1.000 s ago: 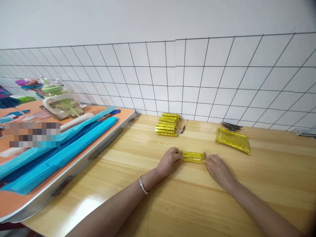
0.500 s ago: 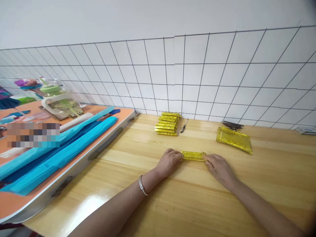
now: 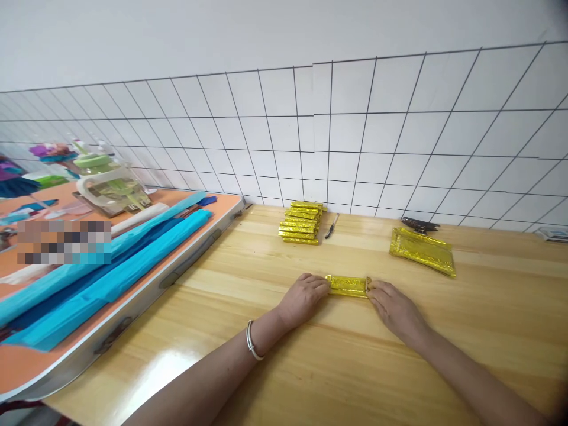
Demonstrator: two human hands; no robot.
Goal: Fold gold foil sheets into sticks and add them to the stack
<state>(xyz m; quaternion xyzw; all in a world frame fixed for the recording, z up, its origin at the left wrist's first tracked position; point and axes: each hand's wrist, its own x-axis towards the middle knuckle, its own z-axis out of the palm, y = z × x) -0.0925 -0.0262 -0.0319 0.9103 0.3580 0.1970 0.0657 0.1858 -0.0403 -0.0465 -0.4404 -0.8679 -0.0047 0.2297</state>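
Observation:
Between my two hands a shiny gold foil sheet [image 3: 348, 286], folded into a narrow strip, lies on the wooden table. My left hand [image 3: 305, 299] pinches its left end, with a silver bangle [image 3: 252, 341] on the wrist. At the strip's right end, my right hand [image 3: 396, 307] has its fingers closed on the foil. Beyond the left hand lies a pile of narrow folded gold foil strips [image 3: 302, 223]. A stack of flat gold foil sheets [image 3: 422, 251] rests farther back on the right.
A black-and-white pen [image 3: 331, 228] lies beside the pile. Behind the foil stack is a dark object [image 3: 419, 225], perhaps a stapler. An orange-topped table [image 3: 231, 204] on the left bears blue paper rolls [image 3: 146, 260] and a green-lidded bottle [image 3: 95, 163]. A tiled wall [image 3: 266, 130] closes the back.
Both hands and the gold foil strip have shifted slightly toward me. The strip looks a little wider from front to back. My grip at both ends is the same.

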